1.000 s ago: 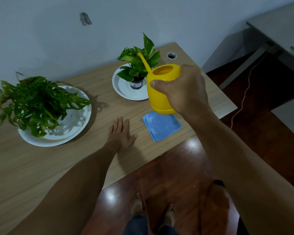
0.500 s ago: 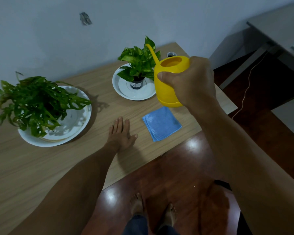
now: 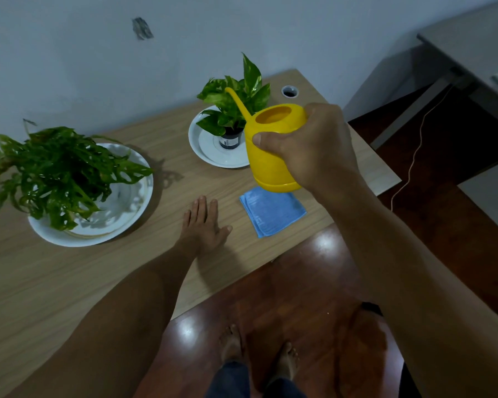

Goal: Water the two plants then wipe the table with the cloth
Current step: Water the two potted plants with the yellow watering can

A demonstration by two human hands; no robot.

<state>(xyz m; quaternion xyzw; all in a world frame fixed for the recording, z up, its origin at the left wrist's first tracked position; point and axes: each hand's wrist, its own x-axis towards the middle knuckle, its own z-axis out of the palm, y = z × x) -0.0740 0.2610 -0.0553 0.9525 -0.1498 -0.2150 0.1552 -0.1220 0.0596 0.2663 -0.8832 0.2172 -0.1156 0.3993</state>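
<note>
My right hand [image 3: 314, 147] grips a yellow watering can [image 3: 270, 150], held above the table with its thin spout pointing up and left over the small plant [image 3: 236, 101]. That plant stands in a dark pot on a white plate [image 3: 210, 150] at the back of the wooden table [image 3: 41, 282]. A larger leafy plant [image 3: 55, 170] sits in a white dish [image 3: 121, 222] at the left. A folded blue cloth [image 3: 270, 211] lies near the front edge, just below the can. My left hand [image 3: 203, 225] rests flat on the table, fingers apart, left of the cloth.
A round cable hole [image 3: 290, 91] sits in the table's back right corner. The wall runs close behind the table. A grey desk [image 3: 472, 47] stands at the far right with a thin cord [image 3: 414, 156] hanging to the dark wooden floor. My bare feet [image 3: 259, 357] are below the table edge.
My right hand has carried the watering can to the left and slightly down, its spout now over the small plant's leaves. My left hand has stayed flat on the table.
</note>
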